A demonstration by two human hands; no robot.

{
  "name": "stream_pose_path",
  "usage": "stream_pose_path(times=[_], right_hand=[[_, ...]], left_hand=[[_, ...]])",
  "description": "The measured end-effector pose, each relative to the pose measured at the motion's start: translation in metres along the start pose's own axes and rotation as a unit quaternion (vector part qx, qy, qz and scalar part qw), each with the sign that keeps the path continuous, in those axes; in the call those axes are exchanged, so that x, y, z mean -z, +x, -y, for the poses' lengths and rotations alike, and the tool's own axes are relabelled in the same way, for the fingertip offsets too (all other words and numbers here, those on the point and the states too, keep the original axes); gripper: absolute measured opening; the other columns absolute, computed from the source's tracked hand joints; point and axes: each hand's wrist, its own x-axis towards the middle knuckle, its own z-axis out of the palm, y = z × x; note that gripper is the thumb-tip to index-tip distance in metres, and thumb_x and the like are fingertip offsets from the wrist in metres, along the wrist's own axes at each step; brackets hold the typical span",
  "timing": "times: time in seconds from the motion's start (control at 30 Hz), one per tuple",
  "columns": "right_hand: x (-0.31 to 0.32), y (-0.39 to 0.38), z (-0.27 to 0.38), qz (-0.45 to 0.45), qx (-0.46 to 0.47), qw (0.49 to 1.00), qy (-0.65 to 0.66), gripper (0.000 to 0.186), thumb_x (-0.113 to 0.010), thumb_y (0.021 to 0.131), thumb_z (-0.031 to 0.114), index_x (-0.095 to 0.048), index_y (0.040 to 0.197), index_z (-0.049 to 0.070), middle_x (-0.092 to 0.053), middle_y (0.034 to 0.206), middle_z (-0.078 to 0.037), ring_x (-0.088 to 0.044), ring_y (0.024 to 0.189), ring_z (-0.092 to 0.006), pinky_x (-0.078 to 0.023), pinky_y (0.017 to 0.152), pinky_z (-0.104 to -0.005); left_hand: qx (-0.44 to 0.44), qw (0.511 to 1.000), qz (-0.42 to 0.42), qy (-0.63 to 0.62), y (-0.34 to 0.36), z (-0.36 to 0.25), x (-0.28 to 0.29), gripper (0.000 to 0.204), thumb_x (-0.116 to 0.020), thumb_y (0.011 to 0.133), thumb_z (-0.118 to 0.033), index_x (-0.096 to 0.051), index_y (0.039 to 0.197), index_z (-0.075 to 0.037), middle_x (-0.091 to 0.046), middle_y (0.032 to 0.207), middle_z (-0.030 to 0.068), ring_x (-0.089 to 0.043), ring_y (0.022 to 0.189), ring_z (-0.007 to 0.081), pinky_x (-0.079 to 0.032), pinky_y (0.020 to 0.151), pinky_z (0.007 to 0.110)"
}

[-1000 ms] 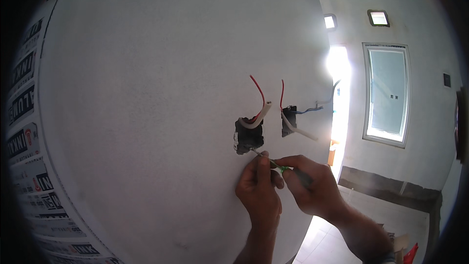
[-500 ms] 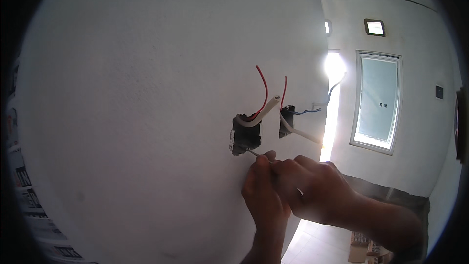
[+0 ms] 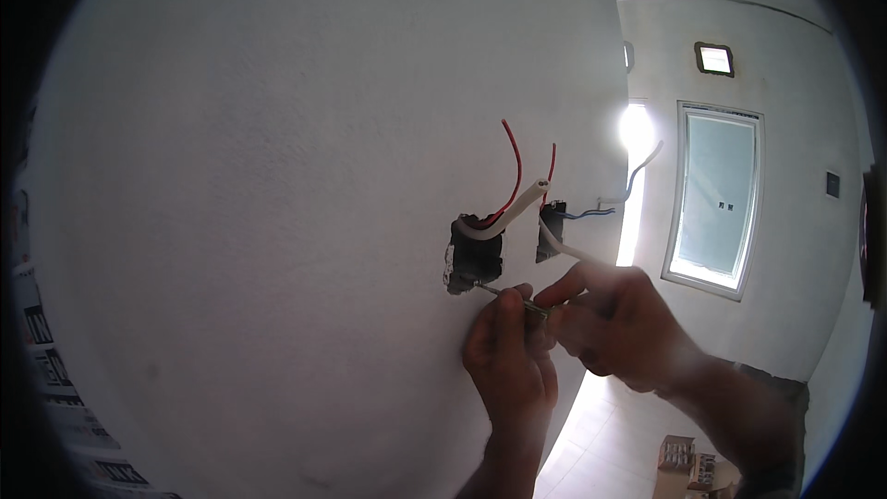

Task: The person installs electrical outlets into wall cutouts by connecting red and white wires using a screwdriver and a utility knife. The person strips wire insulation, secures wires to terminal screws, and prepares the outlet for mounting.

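A thin screwdriver [image 3: 490, 288] with a greenish handle reaches into the lower edge of the left dark recessed box [image 3: 476, 261] in the white wall [image 3: 277, 203]. My left hand [image 3: 508, 360] pinches around its shaft just below the box; my right hand [image 3: 619, 323] is closed on the handle, partly hiding it. A red wire [image 3: 517, 157] and a thick white cable [image 3: 517, 203] come out of this box. Beside it, a second recessed box [image 3: 548, 245] has a red wire [image 3: 552, 162], blue wires [image 3: 591, 213] and a white cable [image 3: 564, 248] hanging out.
The wall's right edge borders a bright opening [image 3: 630, 231]. Beyond are a frosted window [image 3: 711, 185], a small vent [image 3: 713, 59] and another wall box [image 3: 832, 184]. Cardboard boxes [image 3: 684, 467] lie on the tiled floor [image 3: 591, 444]. Printed sheets [image 3: 65, 425] line the far left.
My right hand has risen slightly and shifted right, turning on the handle, with its forefinger now arched higher. My left hand stays on the shaft. The view has shifted a little.
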Motion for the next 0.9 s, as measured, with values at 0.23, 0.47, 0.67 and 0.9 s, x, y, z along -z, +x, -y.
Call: stream_pose_path(times=[0.23,0.47,0.67,0.9], right_hand=[[-0.017,-0.016,-0.018,-0.023,0.347,0.744,-0.571,0.036,-0.071,0.085,0.016,-0.067,0.116,-0.003,-0.059,0.079,-0.010,-0.066,0.060,-0.0214,-0.055,0.047,-0.0335],[0.001,0.000,-0.006,0.026,0.050,0.998,0.004,0.022,-0.062,0.102,0.012,-0.064,0.119,-0.001,-0.069,0.084,-0.014,-0.062,0.060,-0.0130,-0.046,0.044,-0.0305],[-0.004,0.002,-0.026,0.012,0.183,0.965,-0.186,0.021,-0.064,0.101,0.013,-0.062,0.118,0.001,-0.069,0.083,-0.012,-0.065,0.063,-0.0170,-0.050,0.051,-0.0327],[-0.003,-0.003,-0.013,-0.015,0.278,0.916,-0.288,0.021,-0.064,0.093,0.000,-0.062,0.113,0.002,-0.071,0.086,-0.017,-0.068,0.062,-0.0273,-0.052,0.054,-0.0329]], left_hand=[[-0.001,0.999,-0.043,0.024,-0.006,0.005,-0.005,0.030,-0.063,0.109,-0.024,-0.067,0.114,0.005,-0.065,0.087,0.0032,-0.062,0.077,0.0090,-0.050,0.068,0.024],[0.003,1.000,-0.002,0.024,0.005,0.008,0.007,0.039,-0.054,0.112,-0.033,-0.062,0.121,0.005,-0.065,0.102,0.0100,-0.067,0.091,0.0162,-0.056,0.077,0.032],[0.013,0.999,-0.019,-0.036,0.000,0.002,-0.005,0.029,-0.062,0.109,-0.021,-0.066,0.117,0.007,-0.066,0.088,0.0055,-0.062,0.076,0.0094,-0.049,0.066,0.024],[0.035,0.998,-0.021,-0.041,0.001,0.000,-0.008,0.028,-0.060,0.110,-0.019,-0.066,0.117,0.007,-0.069,0.089,0.0060,-0.063,0.074,0.0097,-0.050,0.066,0.025]])
